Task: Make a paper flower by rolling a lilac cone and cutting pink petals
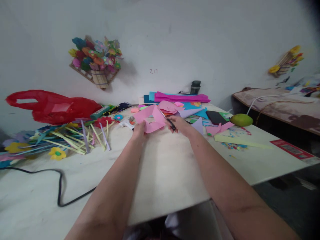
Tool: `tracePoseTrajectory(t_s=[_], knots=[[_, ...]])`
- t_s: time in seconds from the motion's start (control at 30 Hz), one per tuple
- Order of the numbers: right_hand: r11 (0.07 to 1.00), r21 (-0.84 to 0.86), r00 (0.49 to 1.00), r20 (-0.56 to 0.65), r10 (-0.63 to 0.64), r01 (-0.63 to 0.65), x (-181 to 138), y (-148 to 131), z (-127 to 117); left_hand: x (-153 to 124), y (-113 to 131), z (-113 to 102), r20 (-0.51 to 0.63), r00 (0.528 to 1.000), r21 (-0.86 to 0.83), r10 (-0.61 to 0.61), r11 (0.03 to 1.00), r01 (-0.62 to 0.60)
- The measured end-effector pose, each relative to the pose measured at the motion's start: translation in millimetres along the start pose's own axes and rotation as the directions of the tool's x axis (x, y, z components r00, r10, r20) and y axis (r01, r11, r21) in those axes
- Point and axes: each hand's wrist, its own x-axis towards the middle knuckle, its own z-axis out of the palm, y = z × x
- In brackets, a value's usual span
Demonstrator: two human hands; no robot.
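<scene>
My left hand (140, 129) pinches the lower left edge of a pink sheet of paper (156, 126), which has a gap cut into its middle. Fingers of my right hand (178, 124) are wrapped round the dark handles of a pair of scissors (172, 124). The scissors' blades point up and left, against the right side of the pink sheet. Whether the blades are parted is too small to tell. Just left of my left hand lies a white tool like a glue gun (126, 124), its far end partly hidden.
Coloured sheets (182, 97) are piled at the back by a dark jar (195, 87). On the right lie a black phone (216, 118), a green mango-like fruit (241, 120) and paper scraps. Paper flowers (57, 153), a red bag (62, 108) and a black cable (60, 186) occupy the left.
</scene>
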Motion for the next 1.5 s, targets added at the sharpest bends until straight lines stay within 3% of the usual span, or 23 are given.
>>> tracePoseTrajectory(t_s=[0.13, 0.27, 0.57, 0.93, 1.27, 1.5], knots=[[0.996, -0.086, 0.982, 0.182, 0.051, -0.036, -5.6, -2.8, 2.3, -1.6, -0.1, 0.0, 0.048, 0.999, -0.068, -0.003, 0.998, 0.007], [0.984, -0.138, 0.971, 0.195, 0.136, -0.110, -3.5, 0.9, 2.8, 0.8, -1.9, -1.8, 0.103, 0.995, -0.080, 0.007, 0.997, 0.001], [0.977, -0.178, 0.966, 0.204, 0.157, -0.121, -6.4, -2.3, 5.7, -5.9, -1.1, -1.0, 0.128, 0.992, -0.018, 0.018, 1.000, -0.015], [0.997, 0.078, 0.971, 0.238, -0.015, -0.004, -4.3, 5.8, -6.2, -1.5, -0.7, -1.2, 0.077, 0.997, -0.033, -0.015, 0.999, 0.017], [0.951, 0.284, 0.944, 0.328, 0.022, -0.121, -4.5, 14.9, -20.0, -7.0, 0.9, -1.5, 0.161, 0.987, -0.004, -0.014, 1.000, 0.015], [0.841, 0.444, 0.936, 0.297, 0.188, -0.309, -4.8, 18.0, -27.9, -12.6, 1.9, -0.7, 0.249, 0.968, -0.036, -0.030, 0.999, 0.040]])
